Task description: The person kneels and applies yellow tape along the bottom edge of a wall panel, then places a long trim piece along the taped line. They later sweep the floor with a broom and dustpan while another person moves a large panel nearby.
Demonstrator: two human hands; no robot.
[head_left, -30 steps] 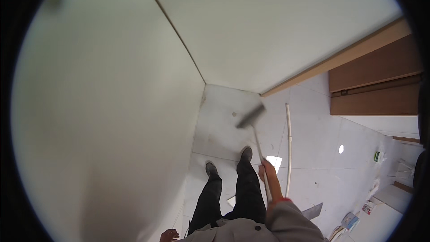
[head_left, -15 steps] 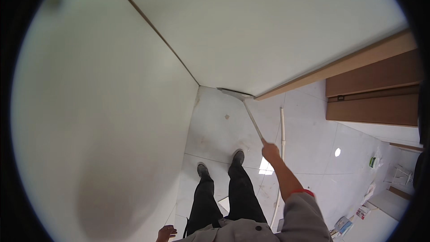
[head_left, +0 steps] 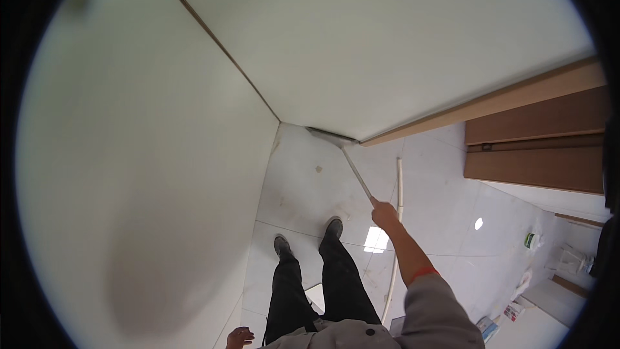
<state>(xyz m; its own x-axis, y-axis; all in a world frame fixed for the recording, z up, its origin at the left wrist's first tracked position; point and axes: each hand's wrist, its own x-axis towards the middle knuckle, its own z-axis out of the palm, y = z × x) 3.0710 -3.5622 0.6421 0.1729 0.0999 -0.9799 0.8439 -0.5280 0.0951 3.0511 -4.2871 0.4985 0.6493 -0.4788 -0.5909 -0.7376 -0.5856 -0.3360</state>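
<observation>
My right hand (head_left: 385, 214) is closed around the handle of a long-handled tool with a wide, thin grey head (head_left: 332, 136). Whether that head is a flat mop, a broom or a squeegee, I cannot tell. It lies at floor level along the foot of the white wall panel (head_left: 387, 58), between the corner and the wooden edge trim (head_left: 478, 100). The pale handle (head_left: 356, 171) slants from the head back to my hand. Low by my left side hangs my left hand (head_left: 240, 337), fingers loosely bent and a little apart, with nothing visible in it.
A white wall (head_left: 161, 155) rises close on my left. Beside my right arm a long pale pole (head_left: 400, 184) lies on the tiled floor (head_left: 445, 220). Brown panels (head_left: 536, 148) stand to the right. A green-and-white tub (head_left: 531, 241) and several packages lie at the far right.
The view has shifted slightly, moving the corner and floor a little left in the picture. The tool's head remains along the foot of the wall, and my right hand keeps its grip.
</observation>
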